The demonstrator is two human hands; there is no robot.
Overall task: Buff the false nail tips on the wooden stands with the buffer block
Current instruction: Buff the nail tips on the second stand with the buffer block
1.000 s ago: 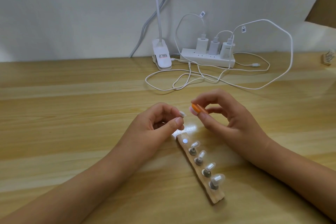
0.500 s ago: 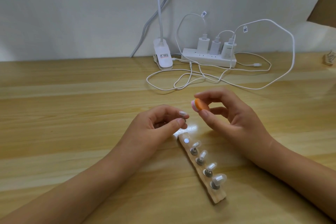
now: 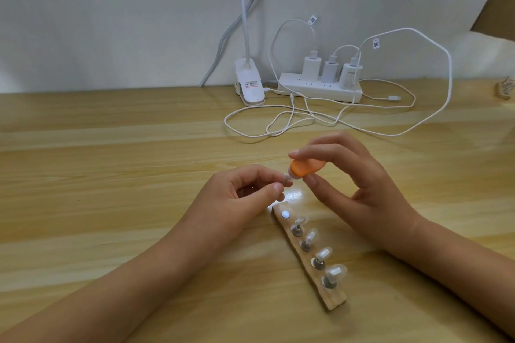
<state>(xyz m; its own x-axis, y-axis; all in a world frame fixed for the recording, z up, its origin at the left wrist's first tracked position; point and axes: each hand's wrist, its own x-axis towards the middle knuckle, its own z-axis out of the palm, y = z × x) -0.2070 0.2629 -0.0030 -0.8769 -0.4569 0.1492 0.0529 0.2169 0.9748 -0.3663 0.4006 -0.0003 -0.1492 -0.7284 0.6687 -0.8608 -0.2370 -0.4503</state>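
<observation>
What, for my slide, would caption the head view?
Left hand pinches a nail tip, right hand grips the orange buffer block beside it, wooden stand nearby.

Wooden stand (image 3: pixel 334 299) on the table (image 3: pixel 111 175) up front, power strip (image 3: pixel 315 90) well behind it, lamp clip (image 3: pixel 250 86) left of the strip.

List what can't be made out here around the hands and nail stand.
Head view only:
- nail tip in the left hand: mostly covered by that hand; contact with the buffer block too small to tell.
- buffer block, far end: hidden under the right hand.
- small object at the right edge: cut off, blurred.
- clip lamp: head cut off by the top edge.
</observation>
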